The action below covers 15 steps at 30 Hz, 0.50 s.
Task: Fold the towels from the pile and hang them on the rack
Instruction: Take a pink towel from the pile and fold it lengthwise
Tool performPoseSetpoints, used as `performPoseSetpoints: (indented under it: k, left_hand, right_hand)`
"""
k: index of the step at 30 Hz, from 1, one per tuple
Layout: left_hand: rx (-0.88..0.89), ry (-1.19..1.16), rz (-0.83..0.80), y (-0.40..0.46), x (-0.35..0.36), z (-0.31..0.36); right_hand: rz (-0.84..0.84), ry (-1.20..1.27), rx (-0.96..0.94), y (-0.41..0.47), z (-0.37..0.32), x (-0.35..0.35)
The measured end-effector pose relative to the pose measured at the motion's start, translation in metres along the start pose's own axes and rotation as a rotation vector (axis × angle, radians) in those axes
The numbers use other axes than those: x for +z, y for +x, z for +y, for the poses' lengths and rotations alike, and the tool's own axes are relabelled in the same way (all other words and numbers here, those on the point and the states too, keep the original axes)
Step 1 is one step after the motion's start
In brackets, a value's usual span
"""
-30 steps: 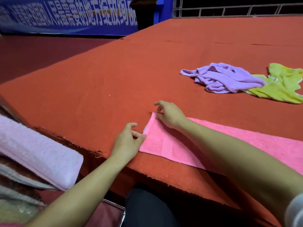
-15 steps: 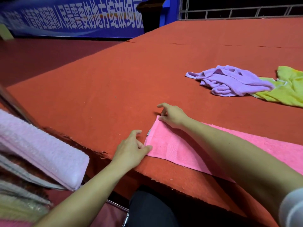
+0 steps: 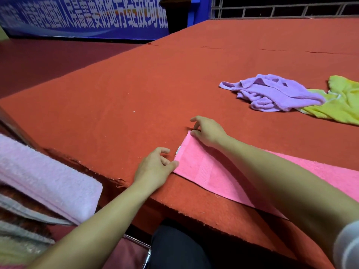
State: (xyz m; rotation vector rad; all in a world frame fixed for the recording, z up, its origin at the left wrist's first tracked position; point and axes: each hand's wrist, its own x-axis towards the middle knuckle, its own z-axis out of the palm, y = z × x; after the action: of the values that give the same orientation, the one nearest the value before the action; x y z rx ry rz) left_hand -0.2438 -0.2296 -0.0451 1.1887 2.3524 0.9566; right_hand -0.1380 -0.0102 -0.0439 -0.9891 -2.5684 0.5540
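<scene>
Pink terry cloth fills the near right of the head view: we see a pink towel (image 3: 209, 171) lying flat and folded into a long strip on the red carpeted platform (image 3: 136, 84), running from its short end near the platform's front edge off to the right. At that short end, the left hand (image 3: 155, 169) pinches the near corner, its thumb on top of the cloth and its fingers curled beside the edge. The right hand (image 3: 208, 133) pinches the far corner of the same end, its fingertips curled down onto the cloth and the forearm lying across the strip. A small white tag (image 3: 178, 149) sticks out of the end between the two hands. Well beyond the pink towel, toward the platform's right side, we see a crumpled purple towel (image 3: 272, 93) touching a crumpled yellow-green towel (image 3: 338, 105). Left of the pink towel, off the platform edge, pale folded towels (image 3: 44, 177) hang stacked. A blue banner (image 3: 83, 18) stands behind the platform.
</scene>
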Motion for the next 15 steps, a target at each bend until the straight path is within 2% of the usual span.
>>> performPoseSetpoints:
  k: [5, 12, 15]
  left_hand:
    - [0.027, 0.061, 0.019, 0.000, -0.001, 0.002]
    - [0.063, 0.204, -0.043, -0.014, -0.001, 0.017]
    - [-0.019, 0.175, -0.086, -0.010, 0.002, 0.023]
  right_hand:
    - [0.067, 0.033, -0.126, -0.049, -0.019, -0.014]
    - [-0.072, 0.010, -0.180, -0.158, -0.046, -0.038]
    - [-0.091, -0.063, -0.163, -0.184, -0.043, -0.041]
